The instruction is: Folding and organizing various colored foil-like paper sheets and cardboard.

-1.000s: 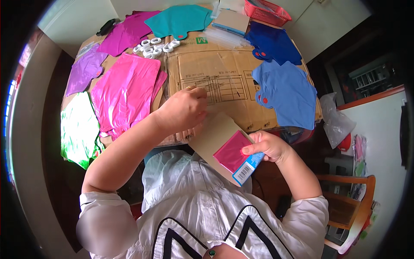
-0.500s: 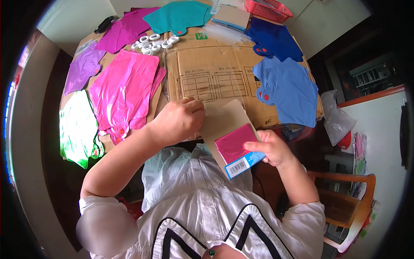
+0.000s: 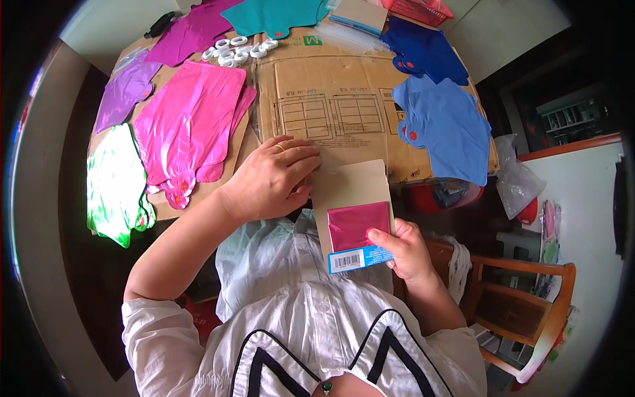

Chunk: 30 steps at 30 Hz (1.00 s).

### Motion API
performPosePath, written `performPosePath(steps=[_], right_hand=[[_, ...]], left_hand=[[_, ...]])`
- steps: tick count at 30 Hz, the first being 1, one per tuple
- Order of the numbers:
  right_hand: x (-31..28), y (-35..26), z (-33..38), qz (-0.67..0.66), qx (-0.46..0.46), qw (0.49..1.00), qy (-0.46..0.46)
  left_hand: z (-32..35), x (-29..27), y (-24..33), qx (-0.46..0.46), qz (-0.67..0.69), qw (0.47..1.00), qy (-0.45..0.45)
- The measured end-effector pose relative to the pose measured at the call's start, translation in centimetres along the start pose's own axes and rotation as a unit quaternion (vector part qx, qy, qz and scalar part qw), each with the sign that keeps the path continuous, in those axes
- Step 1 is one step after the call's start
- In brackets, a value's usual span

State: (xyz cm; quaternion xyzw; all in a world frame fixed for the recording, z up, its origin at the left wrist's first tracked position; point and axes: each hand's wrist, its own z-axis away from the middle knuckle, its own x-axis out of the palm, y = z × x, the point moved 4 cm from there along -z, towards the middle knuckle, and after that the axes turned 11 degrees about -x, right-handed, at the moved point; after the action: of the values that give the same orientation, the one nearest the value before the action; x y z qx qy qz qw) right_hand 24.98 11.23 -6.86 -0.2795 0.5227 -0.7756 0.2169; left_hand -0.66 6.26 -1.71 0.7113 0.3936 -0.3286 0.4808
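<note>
In my right hand (image 3: 409, 250) is a beige backing card (image 3: 354, 182) with a blue barcoded strip along its near end. A folded, shiny pink foil balloon (image 3: 350, 221) lies flat on the card, and my right thumb presses its lower right corner. My left hand (image 3: 281, 173) is at the table's near edge, beside the card's upper left corner. Its fingers are curled and drawn together, their tips hidden underneath; whatever they hold cannot be made out.
Flat foil balloons lie round the cardboard-covered table (image 3: 317, 79): pink (image 3: 192, 119), green (image 3: 116, 185), purple (image 3: 122, 96), magenta (image 3: 188, 36), teal (image 3: 274, 18), light blue (image 3: 443, 126) and dark blue (image 3: 423, 49). White ribbon rolls (image 3: 235, 51), clear sleeves (image 3: 347, 36) and a red basket (image 3: 423, 10) sit farther back.
The card has turned more upright and moved slightly lower with my right hand. My left hand has shifted little, its fingers now laid lower over the table's edge. The view has tilted slightly downward.
</note>
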Motion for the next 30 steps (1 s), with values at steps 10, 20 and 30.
performPosePath(steps=[10,20,30], right_hand=[[-0.6,-0.7,-0.3,-0.007,0.024,1.000,0.009],[0.3,-0.9,-1.8,-0.024,0.016,1.000,-0.002],[1.5,0.0,-1.7,-0.016,0.017,0.999,-0.046]], left_hand=[[0.3,-0.5,-0.8,-0.003,-0.028,1.000,-0.006],[0.8,0.0,-0.9,-0.004,0.009,1.000,0.001],[-0.7,-0.7,0.3,-0.025,-0.045,0.999,-0.013]])
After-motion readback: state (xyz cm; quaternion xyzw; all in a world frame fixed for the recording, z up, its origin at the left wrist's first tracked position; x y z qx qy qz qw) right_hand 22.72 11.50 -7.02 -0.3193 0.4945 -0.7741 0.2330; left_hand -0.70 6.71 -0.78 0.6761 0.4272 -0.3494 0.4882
